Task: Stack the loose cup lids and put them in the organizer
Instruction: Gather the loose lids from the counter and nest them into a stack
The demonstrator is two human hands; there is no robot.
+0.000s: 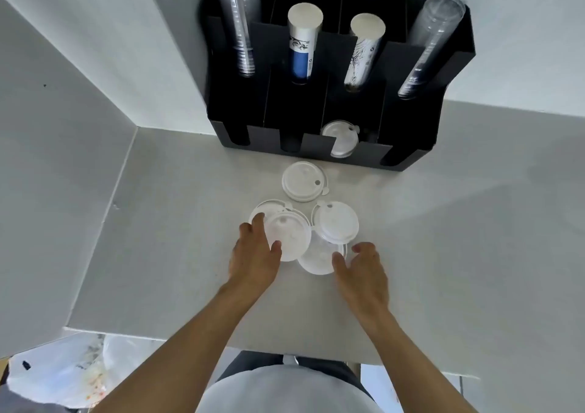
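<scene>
Several white cup lids lie loose on the white counter. One lid point(304, 180) sits alone nearest the black organizer point(421, 96). Closer to me, a lid point(289, 233) overlaps another at the left, a lid point(336, 224) lies at the right, and a lid point(318, 259) lies partly under them. My left hand point(254, 256) rests on the left lid with thumb and fingers on its rim. My right hand point(362, 268) touches the edge of the lowest lid, fingers spread. One lid point(340, 138) stands in a front slot of the organizer.
The organizer stands against the back wall and holds two stacks of clear cups point(240, 26) and two stacks of paper cups point(302, 45). A wall closes off the left side. The counter's front edge point(142, 333) is near my body, with a plastic bag point(63, 374) below.
</scene>
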